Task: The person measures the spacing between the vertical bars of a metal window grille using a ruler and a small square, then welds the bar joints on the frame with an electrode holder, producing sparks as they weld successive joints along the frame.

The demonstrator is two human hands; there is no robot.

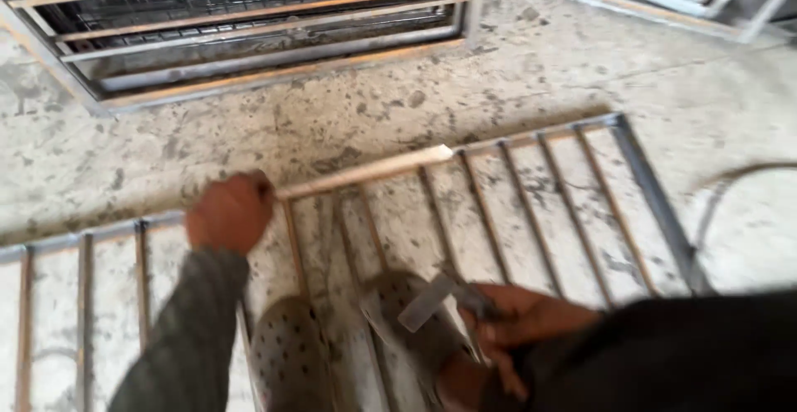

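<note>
On the concrete floor (531, 71), over a flat metal grille (581, 204), the left hand (228, 211) grips a pale rod (365, 173) lying along its top bar while the right hand (515, 321) clasps a small hammer (432, 300) (blurred), so holding the rod steady would suit best.

soft, even daylight falls across the concrete floor (531, 71), bright but without hard glare; the pale floor looks slightly washed out toward the right. shadows are faint and diffuse, darkest inside the stacked metal frames (241, 13) at the top. the whole view is smeared by motion blur: the bars of the metal grille (581, 204) have soft edges, and the left hand (228, 213) and right hand (515, 321) lack detail. the dark sleeve (681, 354) at bottom right is underexposed.
</note>
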